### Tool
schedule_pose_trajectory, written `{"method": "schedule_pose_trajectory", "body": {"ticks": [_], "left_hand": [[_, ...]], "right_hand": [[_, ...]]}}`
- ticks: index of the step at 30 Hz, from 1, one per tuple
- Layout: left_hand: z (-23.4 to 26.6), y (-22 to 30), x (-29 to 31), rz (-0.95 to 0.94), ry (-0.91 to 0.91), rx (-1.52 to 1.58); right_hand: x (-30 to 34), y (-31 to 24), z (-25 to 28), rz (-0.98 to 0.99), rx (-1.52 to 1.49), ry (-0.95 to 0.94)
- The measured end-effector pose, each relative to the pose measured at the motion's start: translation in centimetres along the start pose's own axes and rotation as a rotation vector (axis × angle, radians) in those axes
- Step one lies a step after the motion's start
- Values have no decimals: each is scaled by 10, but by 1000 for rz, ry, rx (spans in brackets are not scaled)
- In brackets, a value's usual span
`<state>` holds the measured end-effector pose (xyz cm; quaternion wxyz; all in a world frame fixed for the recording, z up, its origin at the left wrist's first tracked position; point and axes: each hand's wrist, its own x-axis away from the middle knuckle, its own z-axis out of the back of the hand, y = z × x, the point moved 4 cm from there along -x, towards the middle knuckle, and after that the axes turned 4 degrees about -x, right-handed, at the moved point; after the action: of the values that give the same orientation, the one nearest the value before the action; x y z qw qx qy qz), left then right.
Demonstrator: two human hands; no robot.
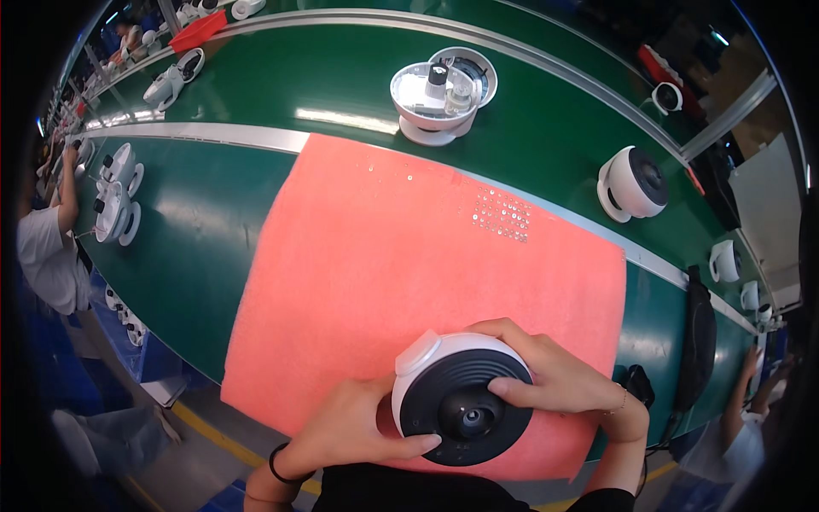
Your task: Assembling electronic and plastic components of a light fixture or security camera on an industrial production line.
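Between both hands I hold a round white camera (415,394) with a black ringed front and a lens facing up, low over the pink cloth (341,282). My left hand (354,422) grips its left side, the thumb on the lower edge of the black face. From the right, my right hand (554,375) wraps over the top edge, its thumb near the lens. Fingers beneath the camera are hidden. Toward the cloth's far side, many small metal screws (502,213) lie in rows, with a few loose ones (409,177) further left.
Beyond the cloth, a green belt carries an opened white camera (435,102) and a closed one (633,183). More camera parts (118,196) stand on the left of the table. A black pouch (698,341) lies at right. Other people (51,239) work on both sides.
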<state>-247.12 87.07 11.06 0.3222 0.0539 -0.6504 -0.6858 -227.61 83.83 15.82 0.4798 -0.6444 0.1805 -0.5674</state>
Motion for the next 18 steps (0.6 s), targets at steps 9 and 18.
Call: {"method": "schedule_pose_trajectory", "body": {"ticks": [9,18], "left_hand": [[45,51,5,-519,386,-208],[123,55,-36,-579,257,156]], "right_hand": [[-18,-44,-5,607,188,394],[-53,-90,9,654,-146,354]]}}
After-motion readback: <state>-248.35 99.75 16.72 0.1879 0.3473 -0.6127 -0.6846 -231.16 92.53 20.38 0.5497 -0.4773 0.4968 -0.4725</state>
